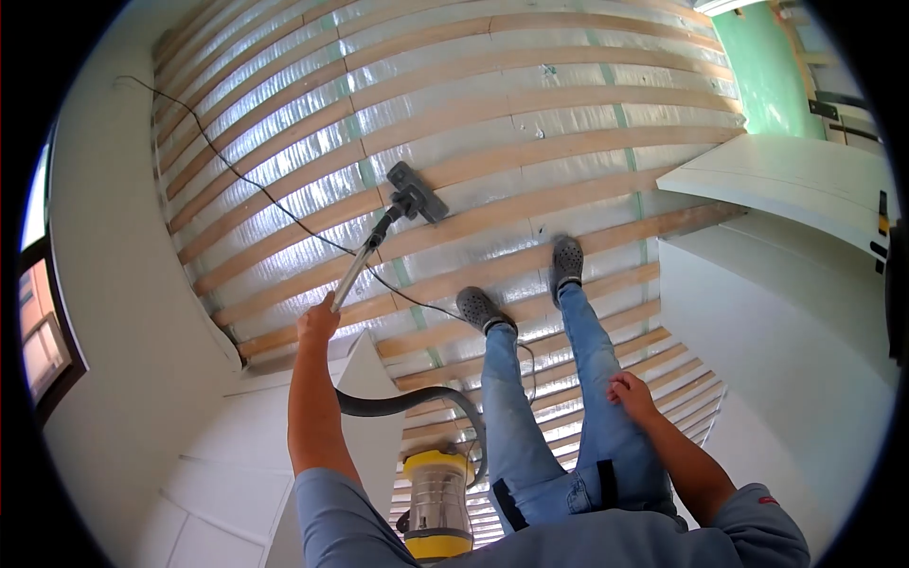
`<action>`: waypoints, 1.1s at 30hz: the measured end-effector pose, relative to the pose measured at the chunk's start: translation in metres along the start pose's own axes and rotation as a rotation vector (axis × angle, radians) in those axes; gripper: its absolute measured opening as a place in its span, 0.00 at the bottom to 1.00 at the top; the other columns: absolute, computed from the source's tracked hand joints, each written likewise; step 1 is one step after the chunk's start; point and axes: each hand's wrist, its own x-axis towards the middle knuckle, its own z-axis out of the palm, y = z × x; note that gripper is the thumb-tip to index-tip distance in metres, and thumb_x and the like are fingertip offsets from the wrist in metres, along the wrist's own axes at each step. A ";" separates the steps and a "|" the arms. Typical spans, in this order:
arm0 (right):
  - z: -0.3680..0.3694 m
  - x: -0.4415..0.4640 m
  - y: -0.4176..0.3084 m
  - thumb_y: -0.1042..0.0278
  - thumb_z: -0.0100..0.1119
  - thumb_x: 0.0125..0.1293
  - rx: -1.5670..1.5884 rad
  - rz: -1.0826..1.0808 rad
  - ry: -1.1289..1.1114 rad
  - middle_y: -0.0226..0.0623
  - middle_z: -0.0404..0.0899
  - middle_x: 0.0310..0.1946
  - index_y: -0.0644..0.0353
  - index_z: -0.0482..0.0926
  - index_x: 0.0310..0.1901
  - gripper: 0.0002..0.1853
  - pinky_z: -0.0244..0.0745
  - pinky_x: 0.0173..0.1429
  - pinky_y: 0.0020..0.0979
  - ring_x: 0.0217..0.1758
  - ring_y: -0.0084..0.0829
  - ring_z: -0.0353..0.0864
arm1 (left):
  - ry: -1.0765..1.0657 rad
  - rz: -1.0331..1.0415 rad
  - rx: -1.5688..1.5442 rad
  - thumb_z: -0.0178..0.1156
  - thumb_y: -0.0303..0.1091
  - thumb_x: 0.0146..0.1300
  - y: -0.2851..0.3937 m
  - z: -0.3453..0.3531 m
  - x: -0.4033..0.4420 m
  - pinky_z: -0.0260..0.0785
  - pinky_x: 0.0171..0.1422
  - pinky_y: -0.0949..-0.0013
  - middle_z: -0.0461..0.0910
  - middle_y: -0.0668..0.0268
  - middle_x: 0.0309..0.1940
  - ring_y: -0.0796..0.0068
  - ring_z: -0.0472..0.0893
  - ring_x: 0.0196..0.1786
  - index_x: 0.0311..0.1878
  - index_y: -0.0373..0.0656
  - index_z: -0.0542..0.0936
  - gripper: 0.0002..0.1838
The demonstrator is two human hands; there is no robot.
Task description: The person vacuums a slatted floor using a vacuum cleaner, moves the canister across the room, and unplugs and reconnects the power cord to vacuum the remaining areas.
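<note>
My left hand (319, 320) is wrapped round the upper end of a metal vacuum wand (354, 275). At the far end of the wand, a dark floor nozzle (417, 193) rests across a wooden batten (464, 170) and the silver foil sheeting beside it. From near my left hand a black hose (407, 399) curves to a yellow and silver vacuum canister (437, 502) by my legs. My right hand (632, 396) is at my right thigh, its fingers curled, and I cannot make out whether anything is in them.
A thin black cable (284, 210) crosses the battens and passes near my grey clogs (485, 310). White panels (786, 180) stand at the right, with a green board (772, 80) behind. A white wall (114, 237) with a window (47, 331) is at the left.
</note>
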 end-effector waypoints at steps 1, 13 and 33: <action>-0.004 -0.013 -0.006 0.70 0.50 0.73 -0.021 0.004 -0.014 0.36 0.82 0.35 0.65 0.77 0.52 0.11 0.79 0.40 0.27 0.34 0.26 0.81 | -0.014 -0.024 -0.051 0.57 0.47 0.66 -0.005 0.002 -0.013 0.72 0.64 0.53 0.82 0.51 0.55 0.50 0.81 0.59 0.74 0.62 0.66 0.32; -0.111 -0.105 -0.073 0.71 0.50 0.69 -0.136 -0.067 0.163 0.49 0.82 0.32 0.65 0.75 0.46 0.09 0.84 0.32 0.38 0.29 0.39 0.85 | -0.121 -0.195 -0.928 0.61 0.45 0.57 0.043 0.150 -0.207 0.74 0.57 0.50 0.84 0.45 0.44 0.43 0.83 0.51 0.48 0.36 0.84 0.23; -0.073 0.087 -0.563 0.69 0.52 0.67 -0.255 -0.402 0.024 0.48 0.80 0.27 0.67 0.76 0.38 0.09 0.81 0.26 0.37 0.24 0.38 0.82 | -0.148 -0.394 -1.378 0.64 0.51 0.60 0.122 -0.034 -0.305 0.74 0.54 0.56 0.85 0.45 0.42 0.52 0.84 0.49 0.50 0.32 0.83 0.28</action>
